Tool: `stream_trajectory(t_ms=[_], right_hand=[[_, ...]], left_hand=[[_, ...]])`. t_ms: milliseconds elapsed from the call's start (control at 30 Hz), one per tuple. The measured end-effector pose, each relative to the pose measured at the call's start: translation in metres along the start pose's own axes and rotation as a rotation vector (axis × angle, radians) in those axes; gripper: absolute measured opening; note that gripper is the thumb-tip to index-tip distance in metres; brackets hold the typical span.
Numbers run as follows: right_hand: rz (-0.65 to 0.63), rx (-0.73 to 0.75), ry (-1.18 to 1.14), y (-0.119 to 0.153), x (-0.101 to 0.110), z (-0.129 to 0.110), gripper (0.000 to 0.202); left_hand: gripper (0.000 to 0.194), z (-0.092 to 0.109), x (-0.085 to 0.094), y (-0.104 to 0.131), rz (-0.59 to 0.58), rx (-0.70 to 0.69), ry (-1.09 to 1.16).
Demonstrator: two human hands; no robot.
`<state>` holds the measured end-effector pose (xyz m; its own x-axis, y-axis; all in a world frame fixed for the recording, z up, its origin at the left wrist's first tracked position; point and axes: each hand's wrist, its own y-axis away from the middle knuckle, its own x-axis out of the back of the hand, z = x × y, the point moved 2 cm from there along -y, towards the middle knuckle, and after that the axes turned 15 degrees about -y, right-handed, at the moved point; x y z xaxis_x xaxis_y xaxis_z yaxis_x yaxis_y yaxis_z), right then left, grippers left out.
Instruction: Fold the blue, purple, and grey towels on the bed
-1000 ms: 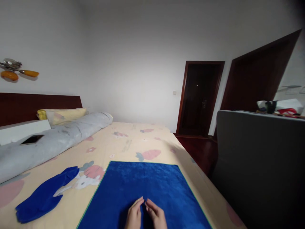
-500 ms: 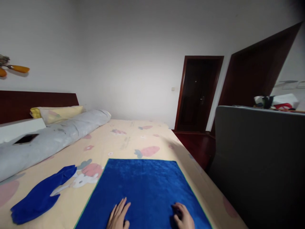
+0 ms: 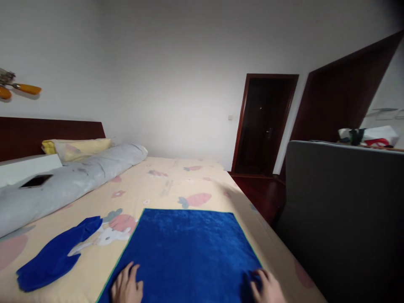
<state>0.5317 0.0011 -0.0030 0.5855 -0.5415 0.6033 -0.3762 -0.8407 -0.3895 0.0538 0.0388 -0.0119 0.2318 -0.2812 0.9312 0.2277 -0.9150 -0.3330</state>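
While both hands press flat at the bottom of the frame, the blue towel (image 3: 189, 252) lies spread on the bed sheet (image 3: 176, 185). The left hand (image 3: 126, 288), fingers loosely spread, rests on its lower left edge; the right hand (image 3: 268, 288), fingers slightly curled, rests on its lower right corner. A second blue cloth (image 3: 53, 256) lies crumpled at lower left.

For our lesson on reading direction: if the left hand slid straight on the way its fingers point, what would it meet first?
Only more of the blue towel, on which the left hand rests; beyond it, probably bare bedsheet.
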Motion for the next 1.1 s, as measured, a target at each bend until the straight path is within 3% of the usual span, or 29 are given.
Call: stream_trajectory(t_ms=[133,200,267,333,400,467,567,700,767,833,900,967,1033,1100], right_hand=[[-0.303,0.155,-0.104,-0.002,-0.067,-0.104,0.037],[-0.461,0.247,-0.165,-0.005,-0.098,-0.146,0.045],[-0.550,0.274,-0.140,-0.010,-0.123,-0.168,0.046],[-0.569,0.261,-0.090,-0.020,-0.137,-0.170,0.041],[-0.532,0.236,-0.047,-0.032,-0.137,-0.154,0.037],[-0.474,0.202,-0.002,-0.045,-0.123,-0.127,0.036],[-0.385,0.129,0.079,-0.063,-0.085,-0.076,0.037],[-0.301,0.011,0.196,-0.078,-0.032,-0.018,0.040],[-0.266,-0.044,0.243,-0.081,-0.017,-0.002,0.042],[-0.231,-0.087,0.281,-0.083,-0.012,0.001,0.043],[-0.209,-0.093,0.297,-0.084,-0.019,-0.008,0.044],[-0.231,-0.040,0.270,-0.085,-0.038,-0.031,0.045],[-0.313,0.075,0.197,-0.083,-0.067,-0.063,0.045],[-0.430,0.212,0.104,-0.079,-0.102,-0.100,0.048]], left_hand=[[0.052,0.091,0.047,-0.013,-0.063,-0.328,0.186],[0.054,0.133,0.060,-0.023,-0.125,-0.499,0.231],[0.055,0.163,0.063,-0.034,-0.154,-0.543,0.221],[0.054,0.176,0.058,-0.043,-0.160,-0.499,0.186],[0.051,0.172,0.050,-0.049,-0.146,-0.415,0.146],[0.048,0.152,0.043,-0.054,-0.119,-0.321,0.101],[0.045,0.102,0.035,-0.064,-0.098,-0.201,0.026],[0.041,0.020,0.025,-0.081,-0.121,-0.038,-0.078],[0.038,-0.015,0.020,-0.089,-0.152,0.038,-0.119],[0.035,-0.038,0.020,-0.097,-0.185,0.092,-0.135],[0.034,-0.042,0.024,-0.104,-0.192,0.106,-0.110],[0.036,-0.026,0.032,-0.110,-0.175,0.064,-0.058],[0.038,0.009,0.039,-0.113,-0.163,-0.043,0.015],[0.041,0.056,0.043,-0.113,-0.169,-0.200,0.100]])
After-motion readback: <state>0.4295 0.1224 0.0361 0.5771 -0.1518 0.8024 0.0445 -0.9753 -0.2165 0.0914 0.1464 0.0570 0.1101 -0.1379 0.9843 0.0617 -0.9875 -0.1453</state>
